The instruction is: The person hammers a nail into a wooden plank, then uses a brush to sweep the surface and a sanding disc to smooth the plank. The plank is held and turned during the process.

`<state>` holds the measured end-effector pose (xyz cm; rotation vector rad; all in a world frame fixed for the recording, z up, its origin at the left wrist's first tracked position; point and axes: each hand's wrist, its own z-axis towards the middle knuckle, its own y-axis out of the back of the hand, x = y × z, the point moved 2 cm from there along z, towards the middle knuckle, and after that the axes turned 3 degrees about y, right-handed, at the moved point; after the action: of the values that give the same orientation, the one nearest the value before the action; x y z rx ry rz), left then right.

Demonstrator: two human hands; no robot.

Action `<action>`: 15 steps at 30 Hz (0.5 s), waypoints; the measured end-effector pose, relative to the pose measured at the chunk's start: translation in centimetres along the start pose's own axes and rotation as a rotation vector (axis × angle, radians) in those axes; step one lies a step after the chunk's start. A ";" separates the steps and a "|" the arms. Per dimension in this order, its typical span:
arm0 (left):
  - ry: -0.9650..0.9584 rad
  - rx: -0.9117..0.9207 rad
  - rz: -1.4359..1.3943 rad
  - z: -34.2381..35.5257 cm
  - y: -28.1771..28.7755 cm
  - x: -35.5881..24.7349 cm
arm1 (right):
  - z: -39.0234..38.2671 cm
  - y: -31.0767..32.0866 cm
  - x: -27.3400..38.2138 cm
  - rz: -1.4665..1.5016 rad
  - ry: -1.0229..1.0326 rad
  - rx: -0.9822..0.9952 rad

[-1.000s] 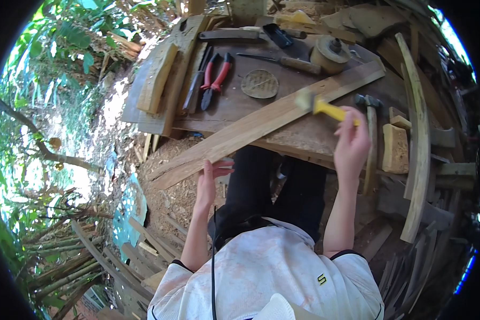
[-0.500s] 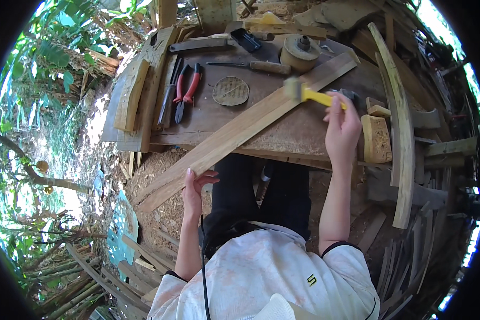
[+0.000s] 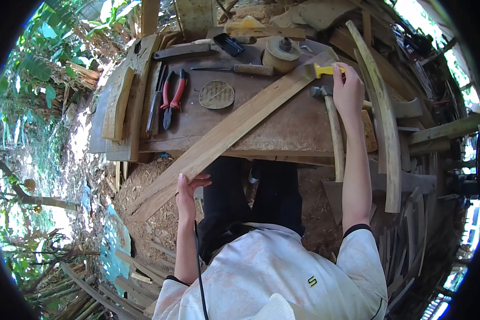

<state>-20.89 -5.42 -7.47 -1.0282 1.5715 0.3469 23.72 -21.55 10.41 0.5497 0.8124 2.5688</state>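
A long flat wooden board [image 3: 234, 125] lies slantwise across the workbench, its near left end sticking out past the front edge. My left hand [image 3: 188, 194] grips that overhanging part by its edge, thumb on top and fingers beneath. In my right hand [image 3: 348, 93] is a yellow-handled paintbrush [image 3: 325, 70], closed round the handle. The bristles touch or hover just over the board's far right end; I cannot tell which. Below the brush lies a hammer [image 3: 332, 125], its handle hanging past the bench's front edge.
On the bench [image 3: 208, 125] lie red-handled pliers [image 3: 173, 98], a round disc [image 3: 217, 95], a wooden-handled pointed tool [image 3: 250, 69], a black tray [image 3: 228, 45] and a round wooden pot [image 3: 281, 55]. Wood pieces [image 3: 118, 104] line the left side. A long curved pole [image 3: 381, 112] stands at right.
My right hand has carried the brush up along the board to its far right end. The hammer now shows more fully. My left hand keeps its hold, and the whole view has shifted slightly.
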 end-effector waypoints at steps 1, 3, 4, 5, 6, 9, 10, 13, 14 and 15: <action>-0.010 -0.009 -0.001 0.0 0.2 0.0 | 0.3 -0.4 -0.2 0.093 -0.106 0.093; -0.020 -0.029 0.005 -0.1 0.4 0.0 | 0.8 -1.3 -0.6 0.281 -0.315 0.283; -0.022 -0.035 0.008 -0.2 0.4 0.1 | 1.2 -1.8 -1.1 0.360 -0.412 0.419; -0.021 -0.039 0.008 -0.1 0.2 -0.1 | 1.7 -1.8 -2.3 0.212 -0.327 0.297; -0.020 -0.044 0.008 -0.1 -0.1 -0.2 | 2.4 -1.9 -3.5 0.064 -0.242 0.175; -0.022 -0.043 0.002 0.0 -0.2 0.2 | 4.1 -2.9 -9.0 -0.027 -0.174 0.022; -0.029 -0.062 0.007 -0.2 0.0 0.1 | 4.5 -3.1 -9.2 0.088 -0.303 0.143; -0.022 -0.051 0.026 -0.3 0.2 -0.3 | 5.7 -4.3 -10.2 0.135 -0.470 0.285; -0.020 -0.049 0.017 -0.3 0.0 -0.2 | 5.9 -4.3 -11.2 -0.009 -0.416 0.189; -0.017 -0.045 0.008 -0.2 -0.2 -0.1 | 6.0 -3.9 -12.2 -0.154 -0.362 0.095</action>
<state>-20.88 -5.64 -7.23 -1.0514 1.5592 0.3966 37.87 -21.64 9.54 0.9105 0.8135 2.2098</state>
